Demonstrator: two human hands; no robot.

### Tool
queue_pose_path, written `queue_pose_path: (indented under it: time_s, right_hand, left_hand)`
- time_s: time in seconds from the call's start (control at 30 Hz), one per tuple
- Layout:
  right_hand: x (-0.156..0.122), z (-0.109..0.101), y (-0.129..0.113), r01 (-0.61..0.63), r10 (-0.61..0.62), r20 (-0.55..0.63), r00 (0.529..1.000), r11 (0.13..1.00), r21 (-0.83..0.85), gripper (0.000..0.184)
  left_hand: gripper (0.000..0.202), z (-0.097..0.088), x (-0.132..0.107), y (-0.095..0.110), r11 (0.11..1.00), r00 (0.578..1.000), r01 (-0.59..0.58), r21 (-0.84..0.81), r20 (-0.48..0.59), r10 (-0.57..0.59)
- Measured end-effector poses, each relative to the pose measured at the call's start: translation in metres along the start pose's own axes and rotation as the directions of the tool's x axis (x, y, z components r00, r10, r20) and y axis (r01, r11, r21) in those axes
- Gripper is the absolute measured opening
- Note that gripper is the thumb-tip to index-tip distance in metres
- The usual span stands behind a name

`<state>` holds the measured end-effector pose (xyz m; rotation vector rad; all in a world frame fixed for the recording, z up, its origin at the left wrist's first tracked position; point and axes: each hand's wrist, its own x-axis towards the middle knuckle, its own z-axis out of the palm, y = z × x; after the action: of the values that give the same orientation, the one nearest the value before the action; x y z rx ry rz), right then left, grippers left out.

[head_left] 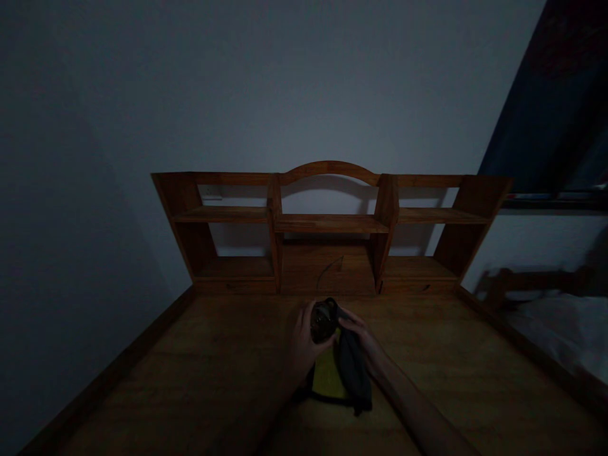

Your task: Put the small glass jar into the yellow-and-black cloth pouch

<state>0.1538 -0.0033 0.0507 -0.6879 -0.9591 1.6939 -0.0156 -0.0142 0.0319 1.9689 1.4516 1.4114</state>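
Near the middle of the desk, my left hand (306,342) is curled around a dark, round, shiny object (323,322); the dim light hides its exact kind. My right hand (358,332) grips the grey upper edge of a soft pouch (352,367), its fingers close against the round object. The pouch has a yellow-green panel and a black lower edge, and it hangs down toward the desk top. Part of the round object is hidden behind my left fingers. Whether it sits partly inside the pouch, I cannot tell.
A wooden desk (213,367) with raised side edges spreads below my hands. At its back stands a wooden shelf unit (332,223) against a pale wall (285,82). To the right are a dark window (555,107) and whitish bedding (560,323).
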Motion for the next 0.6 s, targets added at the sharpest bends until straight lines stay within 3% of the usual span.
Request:
queue_pose_path:
  time_s: [0.3, 0.6]
  right_hand:
    - [0.0041, -0.0046, 0.0055, 0.025, -0.025, -0.007, 1.000, 1.000, 0.005, 0.048]
    - [-0.0008, -0.0017, 0.0012, 0.044, -0.048, 0.071, 0.996, 0.998, 0.055, 0.049]
  left_hand:
    - [0.081, 0.0011, 0.0006, -0.0009, 1.000, 1.000, -0.007, -0.008, -0.016, 0.007]
    - [0.081, 0.0009, -0.0007, 0.0058, 0.999, 0.998, -0.036, -0.029, -0.060, 0.034]
